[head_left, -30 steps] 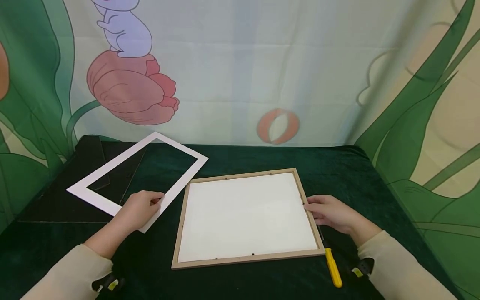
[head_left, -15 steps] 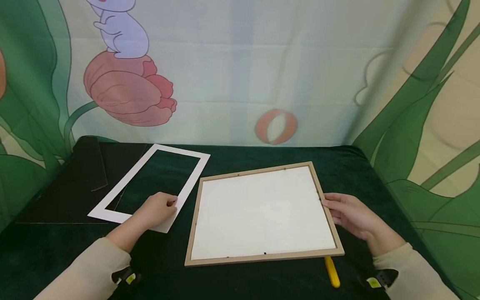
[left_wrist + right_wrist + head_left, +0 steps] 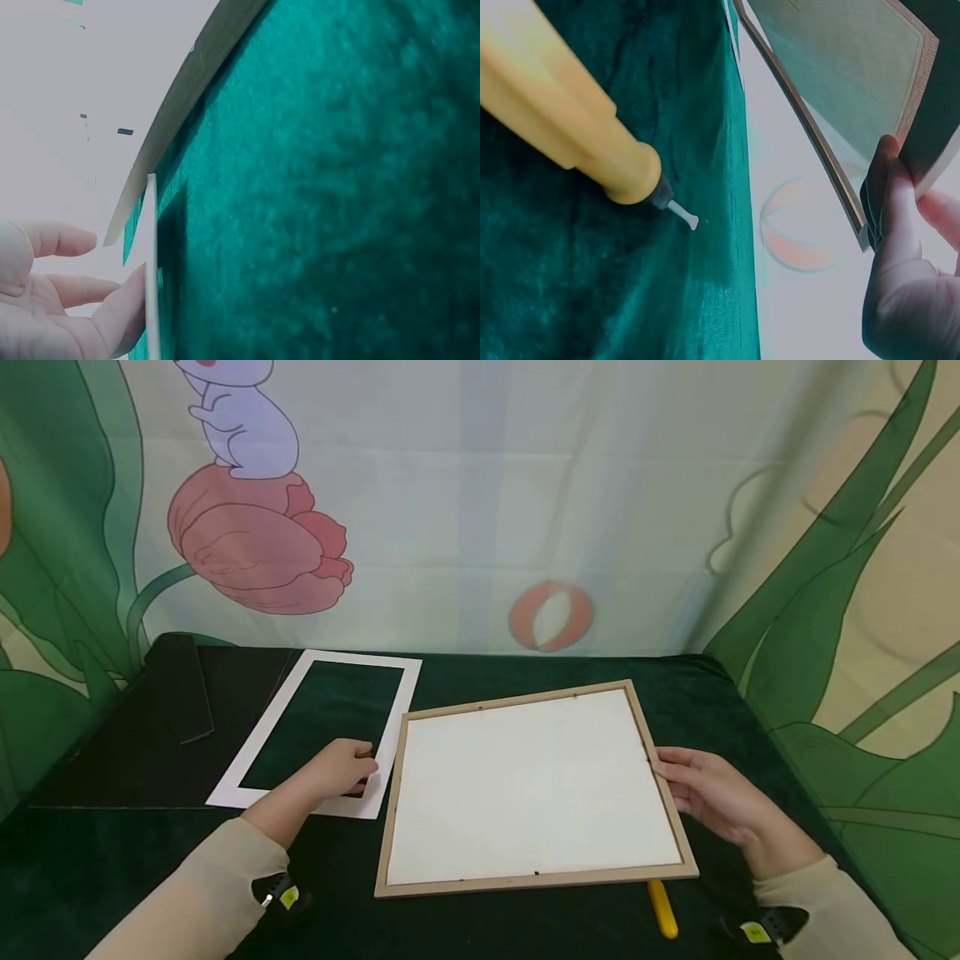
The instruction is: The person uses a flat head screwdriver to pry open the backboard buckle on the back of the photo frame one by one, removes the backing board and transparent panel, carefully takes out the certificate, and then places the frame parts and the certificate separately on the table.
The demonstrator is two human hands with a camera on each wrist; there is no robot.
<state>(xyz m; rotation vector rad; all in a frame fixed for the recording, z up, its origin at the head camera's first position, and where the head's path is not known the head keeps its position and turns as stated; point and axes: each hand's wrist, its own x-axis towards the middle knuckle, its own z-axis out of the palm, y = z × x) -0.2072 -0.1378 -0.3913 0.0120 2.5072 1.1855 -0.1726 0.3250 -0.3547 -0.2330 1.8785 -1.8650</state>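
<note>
My right hand (image 3: 712, 802) grips the right side of a light wooden picture frame (image 3: 540, 882), thumb on top and fingers beneath. A plain white sheet (image 3: 525, 785) fills the frame, whose right end is tilted up. Its glazed underside shows in the right wrist view. A white picture mat (image 3: 251, 750) with a rectangular opening lies to the left, beside the frame's left edge. Over the mat's lower right corner is my left hand (image 3: 337, 772), fingers loosely bent and apart. In the left wrist view those fingers (image 3: 124, 311) touch the mat's edge (image 3: 152, 255) without pinching it.
A yellow-handled screwdriver (image 3: 662, 910) lies partly under the frame's lower right corner. Black boards (image 3: 135, 752) lie at the left, one small piece on top, partly overlapped by the mat. Dark green cloth (image 3: 450, 931) covers the table. A printed curtain (image 3: 420, 527) hangs behind.
The left hand has brought the mat rightward, turned it straighter, laid it flat and loosened its fingers. The right hand has raised the frame's right side and shifted it right, over the screwdriver.
</note>
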